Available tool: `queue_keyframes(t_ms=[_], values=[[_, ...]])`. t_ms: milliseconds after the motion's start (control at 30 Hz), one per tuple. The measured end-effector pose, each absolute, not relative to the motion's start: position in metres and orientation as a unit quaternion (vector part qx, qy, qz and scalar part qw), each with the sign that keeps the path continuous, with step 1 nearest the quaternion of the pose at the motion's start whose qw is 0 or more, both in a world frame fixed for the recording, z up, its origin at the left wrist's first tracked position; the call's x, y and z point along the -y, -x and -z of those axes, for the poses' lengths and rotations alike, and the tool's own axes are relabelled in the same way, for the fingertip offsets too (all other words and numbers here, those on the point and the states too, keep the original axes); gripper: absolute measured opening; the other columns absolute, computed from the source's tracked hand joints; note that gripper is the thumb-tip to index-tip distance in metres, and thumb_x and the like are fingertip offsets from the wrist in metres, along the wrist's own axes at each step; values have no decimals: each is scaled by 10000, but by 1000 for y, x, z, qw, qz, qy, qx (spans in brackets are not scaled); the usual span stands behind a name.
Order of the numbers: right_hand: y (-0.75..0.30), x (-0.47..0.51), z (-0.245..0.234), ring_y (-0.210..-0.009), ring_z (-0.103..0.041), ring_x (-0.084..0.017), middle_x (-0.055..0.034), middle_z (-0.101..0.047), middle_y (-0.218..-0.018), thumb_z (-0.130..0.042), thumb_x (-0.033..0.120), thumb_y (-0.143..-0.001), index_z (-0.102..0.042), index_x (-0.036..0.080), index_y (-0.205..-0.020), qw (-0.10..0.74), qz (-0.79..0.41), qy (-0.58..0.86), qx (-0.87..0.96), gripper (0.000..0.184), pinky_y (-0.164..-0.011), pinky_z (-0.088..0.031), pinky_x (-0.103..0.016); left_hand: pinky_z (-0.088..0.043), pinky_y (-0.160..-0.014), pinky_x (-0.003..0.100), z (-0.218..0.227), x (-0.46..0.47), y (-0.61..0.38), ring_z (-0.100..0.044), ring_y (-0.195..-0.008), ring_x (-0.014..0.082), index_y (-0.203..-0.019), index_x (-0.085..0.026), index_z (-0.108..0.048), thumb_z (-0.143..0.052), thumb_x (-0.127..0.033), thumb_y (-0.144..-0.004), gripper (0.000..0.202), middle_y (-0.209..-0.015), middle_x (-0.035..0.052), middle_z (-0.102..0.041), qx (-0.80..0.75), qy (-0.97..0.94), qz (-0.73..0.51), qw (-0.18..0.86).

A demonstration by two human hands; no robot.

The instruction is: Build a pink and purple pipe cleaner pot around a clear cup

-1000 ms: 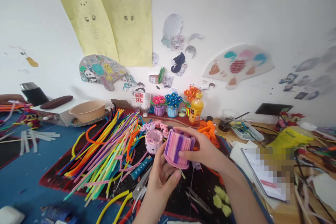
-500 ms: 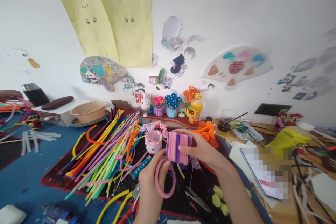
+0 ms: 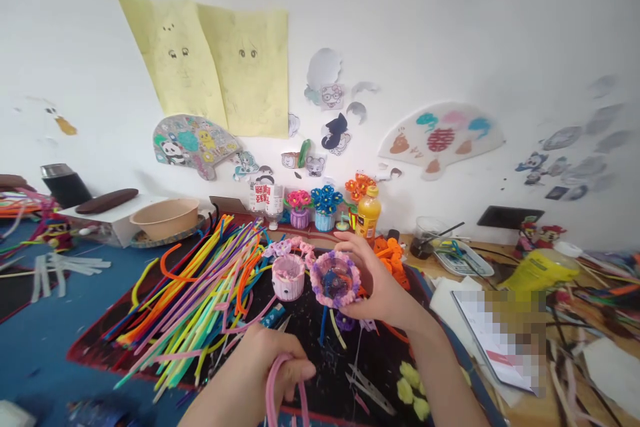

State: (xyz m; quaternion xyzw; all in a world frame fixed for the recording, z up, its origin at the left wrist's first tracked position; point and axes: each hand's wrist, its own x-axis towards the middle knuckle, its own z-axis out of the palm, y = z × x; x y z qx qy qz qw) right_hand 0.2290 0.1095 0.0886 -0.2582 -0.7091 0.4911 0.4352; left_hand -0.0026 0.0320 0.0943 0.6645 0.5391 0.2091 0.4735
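"What's being grasped?"
"The left hand (image 3: 261, 352) grips a pink ring (image 3: 271, 392); the right hand (image 3: 384, 290) curls round the pot (image 3: 316, 277)."
"Where's the pot?"
"Over the black mat (image 3: 313, 347), mouth toward the camera, just beside a pink cup (image 3: 288, 288)."
"And beyond?"
"Pipe cleaners (image 3: 203, 303) heap to the left; a juice bottle (image 3: 369, 215) stands behind, near blue flowers (image 3: 327, 199)."

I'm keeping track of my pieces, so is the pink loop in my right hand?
No, the pink loop is in your left hand, while your right hand holds the pink and purple cup.
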Motion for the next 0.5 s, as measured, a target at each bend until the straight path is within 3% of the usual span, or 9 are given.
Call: queue_keyframes(t_ms=[100, 167, 267, 500], values=[[-227, -109, -90, -1341, -478, -223, -32, -458, -1423, -802, 20, -651, -410, 377, -1426, 417, -481, 251, 730, 939, -1108, -387, -341, -278, -412, 224, -122, -32, 0, -418, -382, 107, -538, -187, -582, -607, -504, -786, 403, -419, -36, -474, -533, -697, -150, 455], [-226, -107, -90, -1368, -458, -231, -30, -445, -1461, -811, 12, -644, -457, 367, -1395, 403, -475, 240, 744, 902, -1135, -366, -348, -278, -452, 227, -135, -40, -8, -404, -442, 104, -506, -203, -465, -529, -530, -844, 474, -451, -38, -450, -573, -707, -192, 368], [-224, -106, -89, -1368, -463, -241, -35, -442, -1470, -851, 44, -637, -459, 367, -1400, 394, -473, 228, 755, 917, -1143, -368, -366, -202, -453, 233, -144, -55, -20, -347, -477, 98, -530, -208, -426, -512, -497, -857, 446, -486, -50, -417, -594, -710, -225, 302], [-228, -106, -91, -1335, -511, -263, -49, -480, -1418, -850, 65, -651, -425, 381, -1426, 392, -502, 223, 738, 939, -1117, -406, -418, -261, -364, 218, -151, -68, -24, -403, -318, 119, -797, -245, -474, -452, -518, -885, 287, -428, -97, -482, -576, -683, -242, 379]])
